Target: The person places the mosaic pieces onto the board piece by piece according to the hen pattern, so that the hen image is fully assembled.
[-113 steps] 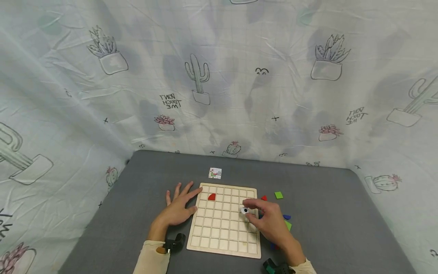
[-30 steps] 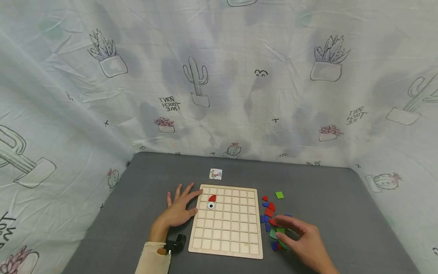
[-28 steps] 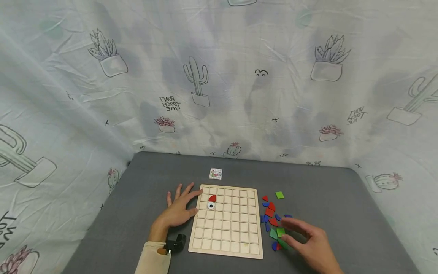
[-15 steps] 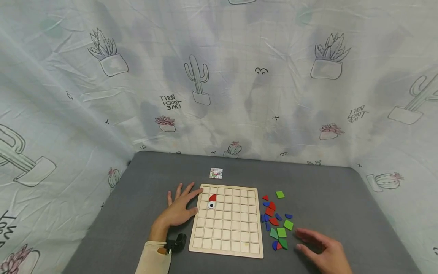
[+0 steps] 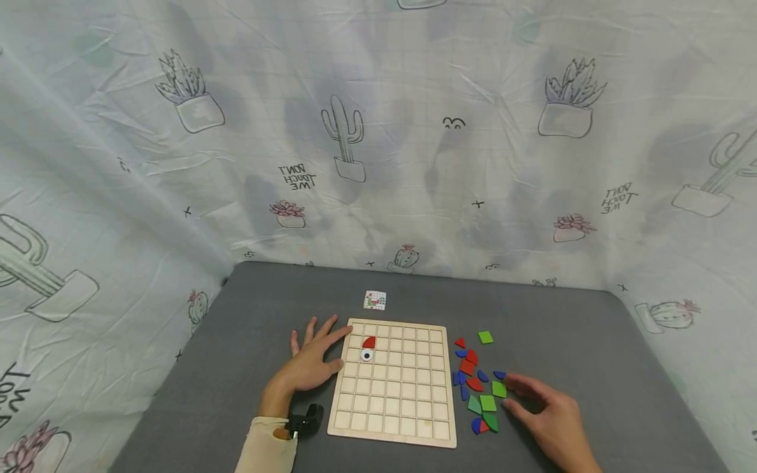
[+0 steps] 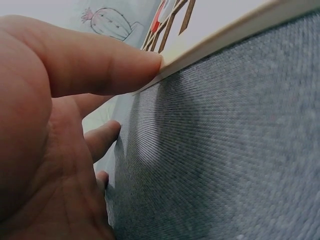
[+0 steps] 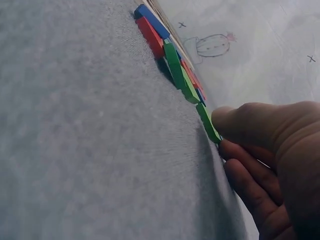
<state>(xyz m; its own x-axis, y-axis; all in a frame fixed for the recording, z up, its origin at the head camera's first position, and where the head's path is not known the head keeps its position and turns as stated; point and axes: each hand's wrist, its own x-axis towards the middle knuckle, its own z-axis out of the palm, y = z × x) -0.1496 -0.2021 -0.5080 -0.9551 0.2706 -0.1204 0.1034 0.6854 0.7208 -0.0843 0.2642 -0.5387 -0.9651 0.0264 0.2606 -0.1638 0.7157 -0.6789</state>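
Observation:
A wooden grid board [image 5: 393, 394] lies on the grey table. It holds a red quarter-circle tile [image 5: 369, 342] and a white eye tile [image 5: 367, 355] near its top-left corner. My left hand [image 5: 310, 360] lies flat beside the board. Its thumb [image 6: 105, 70] presses the board's left edge [image 6: 225, 35]. Right of the board is a pile of red, blue and green tiles [image 5: 475, 384]. My right hand [image 5: 513, 393] reaches into the pile with relaxed fingers. Its thumb [image 7: 245, 122] touches the edge of a green square tile [image 5: 499, 389], also visible as the green tile [image 7: 207, 122] in the right wrist view.
A small pattern card [image 5: 375, 300] lies beyond the board. One green square [image 5: 485, 337] sits apart at the pile's far end. Cactus-print cloth [image 5: 378, 144] walls the table on three sides. Bare grey table [image 5: 591, 348] spreads right of the pile.
The eye tile left my right hand and now lies on the board under the red tile. That hand went to the pile, drew back right, then came forward to the green square.

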